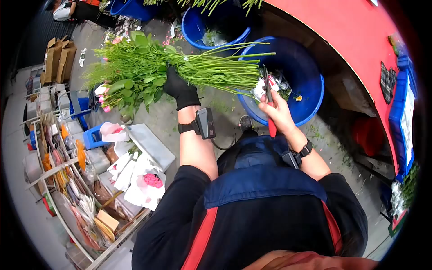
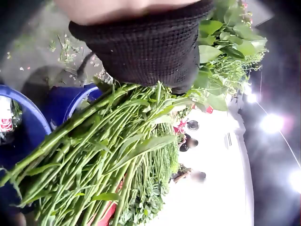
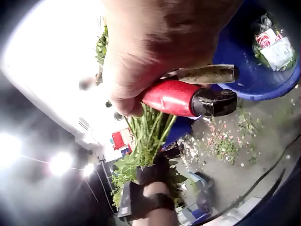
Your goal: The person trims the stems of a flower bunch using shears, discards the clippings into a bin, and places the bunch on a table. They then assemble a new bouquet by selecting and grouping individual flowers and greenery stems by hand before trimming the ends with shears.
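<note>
My left hand [image 1: 179, 87], in a black glove, grips a large bunch of flowers [image 1: 135, 67] around its stems. Leaves and pink blooms point left in the head view, while the bare green stems [image 2: 94, 146] stretch right over the rim of a blue bin [image 1: 317, 96]. My bare right hand [image 1: 280, 112] holds red-handled pruning shears [image 3: 171, 97] near the cut ends. Their dark blades [image 1: 267, 81] point away from me, beside the stem tips in the head view. In the right wrist view, the hand hides most of the shears.
Crumpled wrappers [image 3: 277, 52] and green scraps lie in the blue bin. Another blue bin [image 1: 186, 33] stands farther off, and a red-topped table [image 1: 346, 31] curves along the right. To the left are a rack [image 1: 58, 166] of papers and wrapped pink flowers [image 1: 152, 181]. Clippings litter the floor.
</note>
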Motion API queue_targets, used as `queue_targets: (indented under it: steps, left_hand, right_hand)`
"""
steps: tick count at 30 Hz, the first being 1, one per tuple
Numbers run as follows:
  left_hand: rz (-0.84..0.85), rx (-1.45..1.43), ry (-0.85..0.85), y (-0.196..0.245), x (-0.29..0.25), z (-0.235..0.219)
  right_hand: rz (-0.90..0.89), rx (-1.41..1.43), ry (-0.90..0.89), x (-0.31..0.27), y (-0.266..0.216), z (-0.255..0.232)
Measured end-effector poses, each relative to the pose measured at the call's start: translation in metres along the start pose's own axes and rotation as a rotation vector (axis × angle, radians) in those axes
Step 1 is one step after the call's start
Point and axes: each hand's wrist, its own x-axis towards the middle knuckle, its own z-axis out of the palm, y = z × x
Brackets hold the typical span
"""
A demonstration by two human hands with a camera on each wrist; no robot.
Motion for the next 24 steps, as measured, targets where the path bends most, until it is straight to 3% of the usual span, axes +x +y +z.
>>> queue_targets:
  steps: [4, 6, 8, 11, 12, 15, 16, 19, 20, 23, 24]
  left_hand:
    - [0.174, 0.009, -0.052, 0.003, 0.004, 0.003]
    - [0.377, 0.266, -0.137, 0.006, 0.010, -0.002]
    - [0.187, 0.075, -0.079, 0.012, 0.002, 0.004]
    - [0.147, 0.055, -0.119, 0.019, -0.013, 0.013]
    - [0.219, 0.139, -0.109, 0.026, -0.020, 0.020]
    - [0.183, 0.140, -0.190, 0.030, -0.014, 0.016]
    - [0.131, 0.068, -0.175, 0.032, -0.019, 0.019]
    - [0.305, 0.247, -0.271, 0.024, -0.012, 0.011]
    - [0.256, 0.252, -0.315, 0.023, -0.009, 0.008]
    - [1.131, 1.150, -0.402, 0.028, -0.027, 0.015]
    - [1.033, 1.088, -0.415, 0.024, -0.026, 0.022]
  right_hand:
    - [-0.004, -0.014, -0.011, 0.008, -0.044, 0.012]
    - [0.045, -0.010, 0.002, 0.008, -0.048, 0.012]
    - [0.128, 0.050, 0.031, 0.003, -0.044, 0.011]
    - [0.130, 0.140, 0.082, -0.008, -0.040, 0.003]
    - [0.107, 0.218, 0.046, -0.008, -0.042, 0.001]
    - [0.195, 0.365, 0.018, -0.003, -0.059, -0.007]
    - [0.186, 0.326, -0.021, 0.001, -0.061, -0.010]
    - [0.241, 0.317, -0.051, 0.008, -0.075, -0.012]
    - [0.188, 0.331, -0.033, 0.010, -0.077, -0.010]
    - [0.132, 0.345, -0.053, 0.008, -0.077, -0.012]
    - [0.106, 0.365, -0.016, 0.004, -0.079, -0.012]
